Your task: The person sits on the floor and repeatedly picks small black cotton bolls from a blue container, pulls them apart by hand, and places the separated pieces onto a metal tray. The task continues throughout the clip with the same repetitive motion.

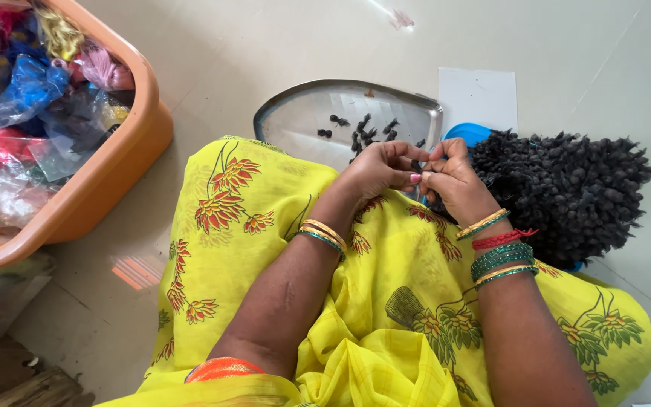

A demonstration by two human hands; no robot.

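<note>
Both hands are brought together over the lap: the left hand [377,169] and right hand [452,181] are pressed fingertip to fingertip, something tiny pinched between them, too small to be made out. Just behind them, a steel tray [295,117] is seen on the floor, small black pieces [367,132] scattered on it. Right beside the right hand, a big black knotted mass [566,192] is heaped. An orange tub [114,173] of coloured yarn bags is parked far left.
</note>
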